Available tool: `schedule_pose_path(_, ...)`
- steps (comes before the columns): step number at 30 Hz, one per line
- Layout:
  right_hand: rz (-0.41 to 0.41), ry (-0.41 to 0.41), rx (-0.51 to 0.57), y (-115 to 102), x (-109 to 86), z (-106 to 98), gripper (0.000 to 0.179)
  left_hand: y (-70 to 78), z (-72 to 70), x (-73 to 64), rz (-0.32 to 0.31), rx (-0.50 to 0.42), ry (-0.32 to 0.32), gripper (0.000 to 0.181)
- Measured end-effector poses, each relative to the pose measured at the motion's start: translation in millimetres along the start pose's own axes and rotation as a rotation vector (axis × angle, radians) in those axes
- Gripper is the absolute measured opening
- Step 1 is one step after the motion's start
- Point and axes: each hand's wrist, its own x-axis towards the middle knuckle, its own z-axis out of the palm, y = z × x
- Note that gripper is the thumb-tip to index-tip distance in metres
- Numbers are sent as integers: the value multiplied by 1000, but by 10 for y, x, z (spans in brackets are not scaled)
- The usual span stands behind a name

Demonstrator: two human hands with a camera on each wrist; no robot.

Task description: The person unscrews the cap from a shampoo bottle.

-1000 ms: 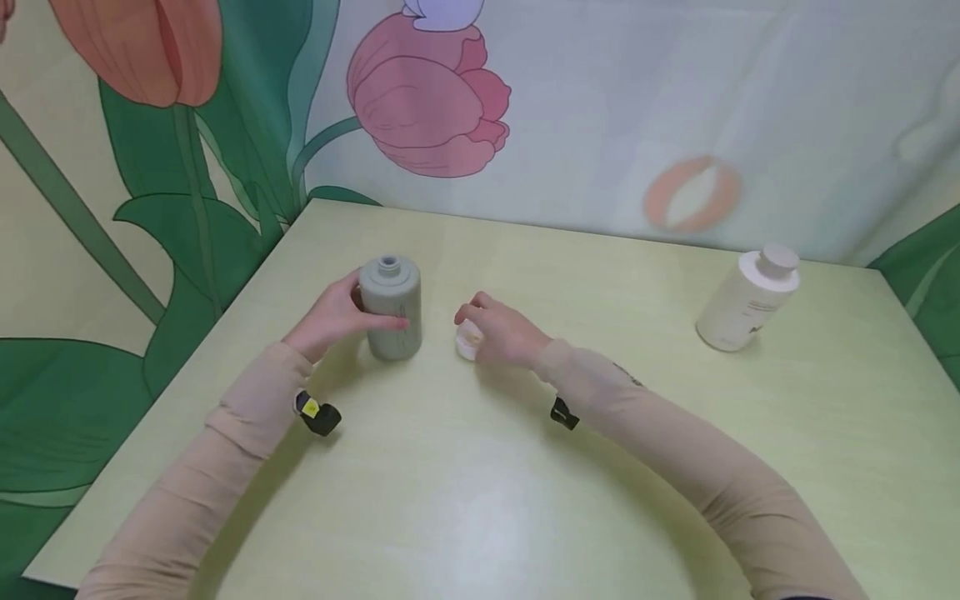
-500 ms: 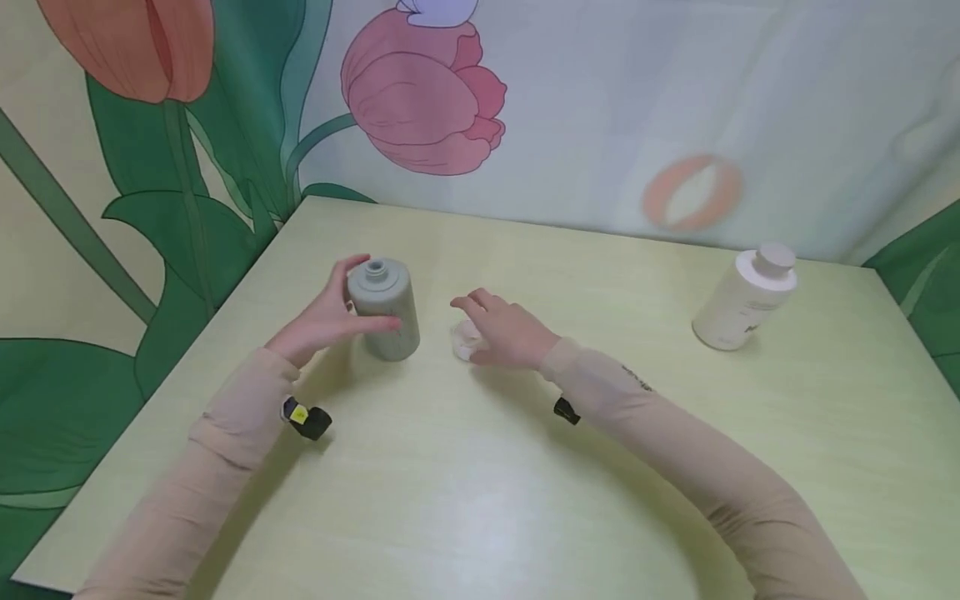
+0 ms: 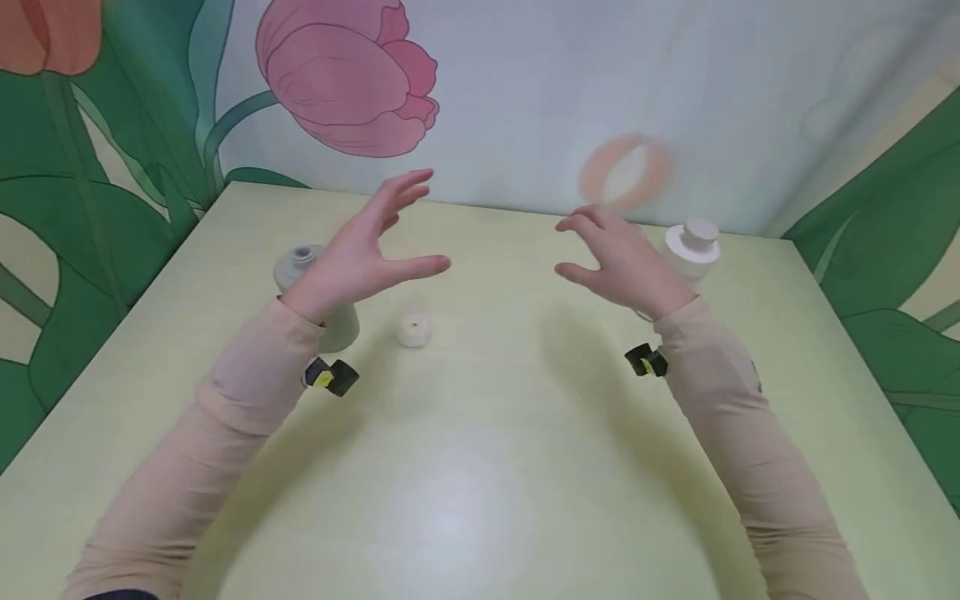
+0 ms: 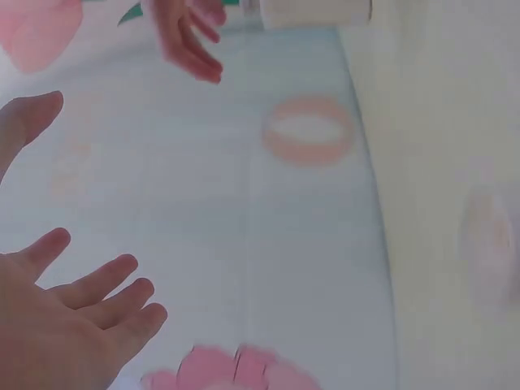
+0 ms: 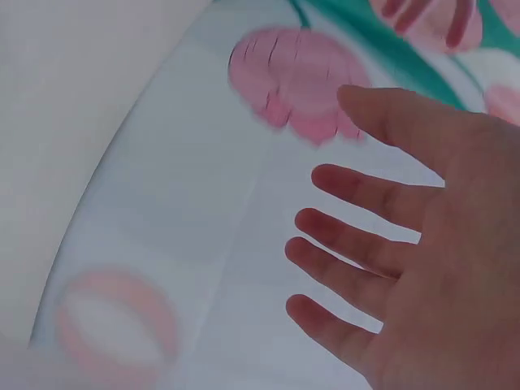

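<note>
Both hands are raised over the table with nothing in them. My left hand (image 3: 367, 242) has its fingers spread and overlaps the grey-green bottle (image 3: 341, 327) in the head view; that bottle stands upright with a bare neck, no cap on it. A small round white cap (image 3: 414, 330) lies on the table to the right of it. On the other side my right hand (image 3: 622, 258) is held with fingers apart, partly in front of the white capped bottle (image 3: 688, 254). The right wrist view shows the right palm (image 5: 455, 268) holding nothing.
The pale yellow-green table (image 3: 465, 467) reaches back to a hanging cloth (image 3: 510, 100) printed with tulips and leaves. Black wrist cameras (image 3: 647, 360) sit under both wrists.
The left hand has let go of the grey-green bottle and risen. My right hand has left the white cap on the table and moved right and up. The head view has turned rightward.
</note>
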Motion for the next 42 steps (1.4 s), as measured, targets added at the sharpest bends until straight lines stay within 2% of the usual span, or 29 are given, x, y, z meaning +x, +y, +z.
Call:
schedule_pose_path(4, 150, 26, 38, 231, -132, -124, 46, -30, 275, 183, 21, -38, -77, 82)
schedule_pose_path(8, 276, 38, 92, 454, -214, -130, 50, -84, 578, 364, 25, -48, -165, 78)
schedule_pose_path(15, 393, 122, 149, 749, -291, -25, 57, -58, 1151, 721, 15, -69, -294, 74)
schedule_pose_path(18, 460, 147, 172, 818, -317, 15, 57, -15, 1376, 879, -2, -87, -318, 77)
schedule_pose_path(21, 515, 168, 197, 852, -325, 75, 54, -7, 1580, 1005, -51, -122, -324, 81)
schedule_pose_path(25, 537, 213, 213, 840, -287, 182, 49, -70, 1835, 1132, -110, -186, -324, 86)
schedule_pose_path(28, 542, 243, 215, 798, -236, 235, 47, -131, 2004, 1211, -124, -217, -336, 88)
schedule_pose_path(31, 526, 261, 215, 738, -144, 275, 45, -197, 2087, 1259, -142, -241, -326, 88)
schedule_pose_path(38, 482, 317, 240, 599, 125, 360, 36, -342, 2041, 1294, -209, -363, -236, 88)
schedule_pose_path(42, 491, 358, 268, 510, 177, 415, 33, -385, 1988, 1275, -227, -372, -197, 81)
